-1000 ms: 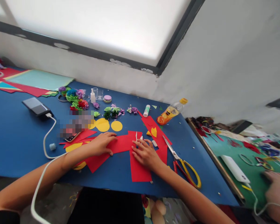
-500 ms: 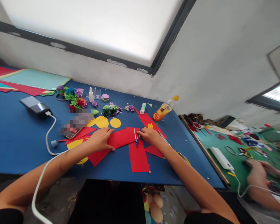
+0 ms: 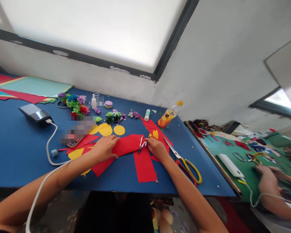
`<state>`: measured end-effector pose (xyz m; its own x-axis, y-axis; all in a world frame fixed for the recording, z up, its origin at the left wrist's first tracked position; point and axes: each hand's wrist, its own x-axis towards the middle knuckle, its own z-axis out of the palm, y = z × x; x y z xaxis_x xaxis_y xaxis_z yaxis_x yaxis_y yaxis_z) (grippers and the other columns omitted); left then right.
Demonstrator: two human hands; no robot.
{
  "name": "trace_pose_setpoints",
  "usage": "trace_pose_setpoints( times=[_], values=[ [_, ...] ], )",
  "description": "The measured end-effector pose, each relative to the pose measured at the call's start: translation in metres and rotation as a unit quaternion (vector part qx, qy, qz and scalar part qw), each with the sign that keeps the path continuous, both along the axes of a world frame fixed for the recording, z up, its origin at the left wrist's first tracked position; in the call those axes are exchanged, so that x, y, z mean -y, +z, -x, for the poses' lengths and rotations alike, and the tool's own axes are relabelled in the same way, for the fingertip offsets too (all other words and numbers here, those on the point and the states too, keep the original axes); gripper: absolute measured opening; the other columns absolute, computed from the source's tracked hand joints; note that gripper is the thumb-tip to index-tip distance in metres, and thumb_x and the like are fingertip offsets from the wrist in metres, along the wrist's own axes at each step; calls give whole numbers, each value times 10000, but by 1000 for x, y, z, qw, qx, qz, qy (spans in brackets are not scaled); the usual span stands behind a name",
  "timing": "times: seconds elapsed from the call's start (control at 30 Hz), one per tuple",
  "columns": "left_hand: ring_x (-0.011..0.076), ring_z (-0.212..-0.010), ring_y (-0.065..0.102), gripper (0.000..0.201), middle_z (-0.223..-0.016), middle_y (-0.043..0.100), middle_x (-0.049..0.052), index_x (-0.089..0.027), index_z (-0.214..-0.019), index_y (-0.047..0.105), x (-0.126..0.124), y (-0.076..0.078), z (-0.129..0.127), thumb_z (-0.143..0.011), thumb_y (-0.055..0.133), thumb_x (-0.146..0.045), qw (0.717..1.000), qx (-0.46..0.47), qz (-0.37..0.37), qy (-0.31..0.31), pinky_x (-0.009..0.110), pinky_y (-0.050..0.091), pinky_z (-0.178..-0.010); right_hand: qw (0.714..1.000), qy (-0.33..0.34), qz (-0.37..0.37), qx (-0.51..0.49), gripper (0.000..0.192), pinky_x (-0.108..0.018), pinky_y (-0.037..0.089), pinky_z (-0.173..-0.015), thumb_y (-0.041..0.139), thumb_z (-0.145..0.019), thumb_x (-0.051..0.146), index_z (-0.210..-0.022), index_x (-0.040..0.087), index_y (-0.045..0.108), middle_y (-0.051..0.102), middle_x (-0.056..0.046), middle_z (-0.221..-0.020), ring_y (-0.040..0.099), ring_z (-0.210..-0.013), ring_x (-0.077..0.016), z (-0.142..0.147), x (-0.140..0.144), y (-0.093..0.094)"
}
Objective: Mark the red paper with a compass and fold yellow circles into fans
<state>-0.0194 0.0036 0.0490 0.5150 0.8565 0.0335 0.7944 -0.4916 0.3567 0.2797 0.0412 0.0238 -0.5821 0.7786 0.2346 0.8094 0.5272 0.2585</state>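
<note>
My left hand (image 3: 107,147) lies on a red paper strip (image 3: 128,144), thumb spread from the fingers, pressing the strip's left part. At the strip's right end, my right hand (image 3: 156,147) pinches a white and blue drawing compass (image 3: 142,144), whose legs stand apart and tilted over the paper. Which part of the compass my fingertips grip is partly hidden. Another red strip (image 3: 145,168) lies beneath, pointing toward the table's front edge. Beside my right forearm are scissors (image 3: 181,158) with yellow and red handles. Yellow paper cut-outs (image 3: 155,134) sit just beyond my right hand.
On the blue table (image 3: 19,152) stand a juice bottle (image 3: 168,116), a glue stick (image 3: 147,115) and paper flowers (image 3: 79,105). Yellow discs (image 3: 119,130) lie behind the strip. A white cable (image 3: 48,142) crosses my left arm. Another person's arm (image 3: 269,187) rests at the green table.
My right hand has shifted slightly, and the compass has turned, its legs leaning more to the left. The scissors show more fully beside my forearm. My left hand stays on the red strip.
</note>
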Motion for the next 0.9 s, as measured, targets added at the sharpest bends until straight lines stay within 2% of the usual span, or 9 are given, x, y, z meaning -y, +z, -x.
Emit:
trace_pose_setpoints(
  times=[0.1,0.2,0.33,0.4,0.47,0.53,0.63,0.8,0.9],
  values=[
    [309,-1113,554,648,-1257,533,118,-170,-1256,462,1,-4,-1,-683,728,-312,1000,10,2,4,395,470,-902,999,-9,-13,-31,228,-252,484,-689,455,-851,85,-1011,158,601,676,-84,-885,654,-805,-186,-2,-1,-7],
    [285,-1094,574,695,-1272,498,109,-192,-1326,376,4,-7,-1,-711,690,-266,1000,28,5,4,349,508,-832,998,-19,-11,-59,257,-260,497,-721,458,-835,74,-1029,165,600,681,-88,-911,658,-849,-195,-4,-2,-10],
    [231,-1125,566,740,-1334,430,124,-200,-1422,174,11,-7,-3,-793,561,-156,998,59,-5,-5,309,491,-883,995,-40,1,-89,263,-265,505,-754,479,-812,71,-1028,159,602,693,-94,-955,662,-894,-204,-3,0,-10],
    [233,-1145,555,695,-1355,421,140,-189,-1430,154,14,-6,-6,-828,494,-123,997,69,-15,-18,330,481,-910,993,-54,2,-104,250,-258,504,-769,487,-811,81,-1016,165,603,700,-91,-971,665,-911,-199,-1,1,-9],
    [255,-1151,550,624,-1325,475,147,-173,-1416,220,17,-4,-8,-847,470,-120,996,71,-24,-42,368,475,-921,990,-74,-4,-122,215,-262,504,-759,476,-837,118,-1006,164,601,705,-98,-964,671,-898,-203,1,3,-6],
    [270,-1120,569,514,-1237,564,133,-169,-1357,354,19,-4,-11,-858,469,-135,994,68,-30,-80,395,476,-915,986,-95,-13,-140,195,-271,504,-729,448,-872,162,-999,159,596,709,-109,-931,679,-862,-213,3,5,-4],
    [258,-1008,624,336,-1097,644,92,-183,-1197,531,22,-5,-14,-872,451,-160,986,62,-28,-150,370,507,-839,980,-114,-18,-165,196,-277,501,-699,428,-890,194,-1002,153,583,712,-118,-896,685,-816,-222,6,7,-3],
    [243,-1001,622,427,-1170,603,97,-163,-1268,480,21,-14,-16,-842,466,-169,974,69,-17,-216,324,523,-758,965,-140,-32,-221,241,-312,504,-707,402,-912,257,-1072,141,540,701,-146,-957,680,-844,-247,8,5,-8],
    [252,-946,626,292,-1048,633,91,-153,-1074,609,16,-20,-16,-804,499,-165,971,69,-8,-230,343,507,-756,954,-156,-37,-254,262,-325,502,-719,381,-929,325,-1027,156,556,699,-143,-952,674,-863,-256,8,3,-12]
  ],
)
